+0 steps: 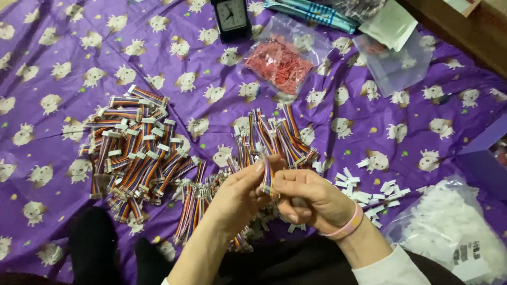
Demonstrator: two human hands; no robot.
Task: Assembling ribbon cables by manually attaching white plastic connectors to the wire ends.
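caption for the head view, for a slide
Both hands, left hand and right hand, pinch a short rainbow ribbon cable above piles of similar cables on a purple printed cloth.

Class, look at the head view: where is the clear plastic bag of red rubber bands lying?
The clear plastic bag of red rubber bands lies on the purple patterned cloth at upper centre, just right of the black square clock and beyond the multicoloured ribbon cables.

Two hands pinch one striped ribbon cable over a purple cloth.

The left hand (pixel 237 192) and right hand (pixel 309 198) meet on the cable (pixel 267 177), held upright between their fingertips. A heap of cables (pixel 134 150) lies to the left, loose white connectors (pixel 369 198) to the right, a bag of red bands (pixel 280 63) and a clock (pixel 231 17) beyond.
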